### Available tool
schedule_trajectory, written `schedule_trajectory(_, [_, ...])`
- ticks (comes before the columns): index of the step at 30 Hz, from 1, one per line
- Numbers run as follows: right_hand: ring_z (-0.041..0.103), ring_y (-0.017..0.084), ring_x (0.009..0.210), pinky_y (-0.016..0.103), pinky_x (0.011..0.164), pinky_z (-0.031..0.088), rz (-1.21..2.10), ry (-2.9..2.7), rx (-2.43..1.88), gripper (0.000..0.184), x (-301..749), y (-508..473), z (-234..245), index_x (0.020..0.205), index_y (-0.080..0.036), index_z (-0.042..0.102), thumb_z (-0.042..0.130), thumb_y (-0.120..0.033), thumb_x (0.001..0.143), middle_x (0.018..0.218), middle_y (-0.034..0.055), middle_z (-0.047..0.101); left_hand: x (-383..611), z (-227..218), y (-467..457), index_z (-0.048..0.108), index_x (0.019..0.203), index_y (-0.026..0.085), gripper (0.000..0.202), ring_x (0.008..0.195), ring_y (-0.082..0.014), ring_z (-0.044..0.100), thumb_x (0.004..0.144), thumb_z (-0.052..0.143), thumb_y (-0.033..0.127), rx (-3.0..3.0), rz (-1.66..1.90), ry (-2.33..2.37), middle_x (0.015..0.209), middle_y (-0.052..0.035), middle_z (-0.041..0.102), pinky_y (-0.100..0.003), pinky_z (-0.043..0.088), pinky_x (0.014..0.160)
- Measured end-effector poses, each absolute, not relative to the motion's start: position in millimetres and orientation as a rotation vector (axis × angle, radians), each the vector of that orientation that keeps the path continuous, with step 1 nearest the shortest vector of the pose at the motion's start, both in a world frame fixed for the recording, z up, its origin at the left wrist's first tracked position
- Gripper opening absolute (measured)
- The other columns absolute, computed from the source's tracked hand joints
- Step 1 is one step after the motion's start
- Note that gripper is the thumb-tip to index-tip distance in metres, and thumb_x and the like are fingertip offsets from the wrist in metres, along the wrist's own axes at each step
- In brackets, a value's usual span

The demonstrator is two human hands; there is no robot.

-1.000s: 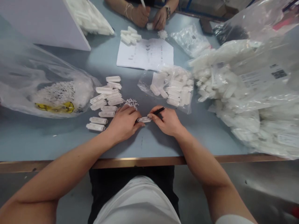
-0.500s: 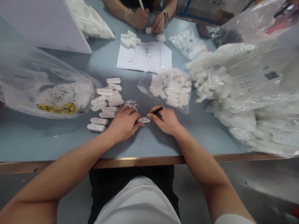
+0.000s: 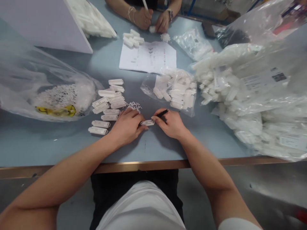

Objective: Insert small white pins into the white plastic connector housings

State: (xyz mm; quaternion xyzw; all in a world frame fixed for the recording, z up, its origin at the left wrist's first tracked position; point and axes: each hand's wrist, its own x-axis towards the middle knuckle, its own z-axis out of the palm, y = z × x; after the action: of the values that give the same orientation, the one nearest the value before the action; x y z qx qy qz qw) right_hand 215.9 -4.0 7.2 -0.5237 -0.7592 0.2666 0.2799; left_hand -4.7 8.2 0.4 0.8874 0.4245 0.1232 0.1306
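My left hand (image 3: 128, 125) is closed on one end of a small white plastic housing (image 3: 147, 122) with a row of dark slots, low over the table. My right hand (image 3: 170, 123) grips a black pen-like tool (image 3: 162, 113); its tip is by the housing's right end, hidden by my fingers. Just beyond my left hand lies a heap of tiny white pieces (image 3: 134, 105). Several like white housings (image 3: 111, 100) are piled to the left, with more in a neat row (image 3: 98, 130) nearer me.
An open clear bag (image 3: 181, 91) of white parts lies past my right hand. Big bags (image 3: 230, 86) crowd the right; another bag (image 3: 57, 99) with yellow tape sits left. Across the table, a co-worker's hands (image 3: 162, 23) work beside printed paper (image 3: 148, 59).
The view has shifted very slightly. Both hands keep their places around the white housing, with no clear movement of anything else.
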Motion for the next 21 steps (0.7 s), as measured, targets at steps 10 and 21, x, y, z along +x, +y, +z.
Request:
schedule_trajectory(10, [0.068, 0.019, 0.08, 0.03, 0.073, 0.05, 0.73, -2.035, -1.416, 0.027, 219.1, -3.2, 6.8, 0.09, -0.02, 0.071, 0.056, -0.041, 0.098, 0.088, 0.0055, 0.075, -5.7, -0.1, 7.4, 0.071, 0.094, 0.018, 0.024, 0.102, -0.0325, 0.061, 0.092, 0.068, 0.042, 2.586, 0.343, 1.22, 0.094, -0.011, 0.069, -0.047, 0.05, 0.091])
schedule_trajectory(21, [0.068, 0.022, 0.088, 0.033, 0.08, 0.051, 0.643, -2.198, -1.312, 0.02, 213.2, -5.8, 5.9, 0.092, -0.021, 0.065, 0.051, -0.032, 0.1, 0.09, 0.008, 0.073, -5.0, 0.6, 6.3, 0.073, 0.096, 0.018, 0.024, 0.102, -0.0332, 0.061, 0.091, 0.068, 0.041, 2.555, 0.325, 1.239, 0.098, -0.0125, 0.07, -0.048, 0.05, 0.091])
